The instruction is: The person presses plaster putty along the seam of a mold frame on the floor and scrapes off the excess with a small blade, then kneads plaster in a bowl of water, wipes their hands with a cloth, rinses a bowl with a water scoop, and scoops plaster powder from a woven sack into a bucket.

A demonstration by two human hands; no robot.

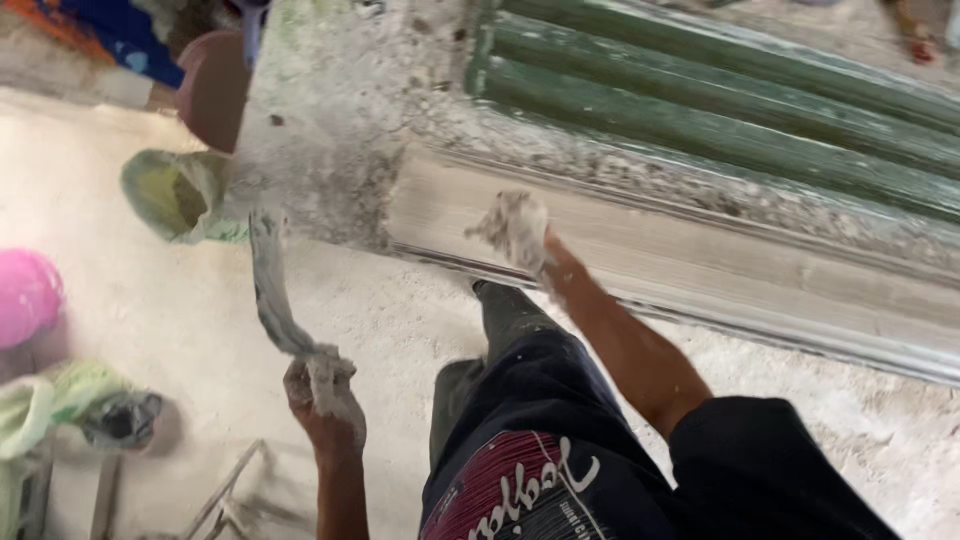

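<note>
Head view, looking down past a dark trouser leg (525,390) onto a dusty floor (190,310). Right hand (553,268) closed around a lump of wet plaster (515,228), pressed against the pale moulding (700,262) below green louvred slats (720,110). Left hand (325,405) clenched on the handle of a plaster-caked trowel (270,285), blade upright and well apart from the moulding. Judged from this: midway through packing plaster onto the moulding by hand, trowel kept in reserve. Calls next for firm, even pressure along the profile, then the blade brought across to strike off the excess before setting. Off to the left, a green bag (175,192) lying open and a pink round object (25,295) at the frame edge.
</note>
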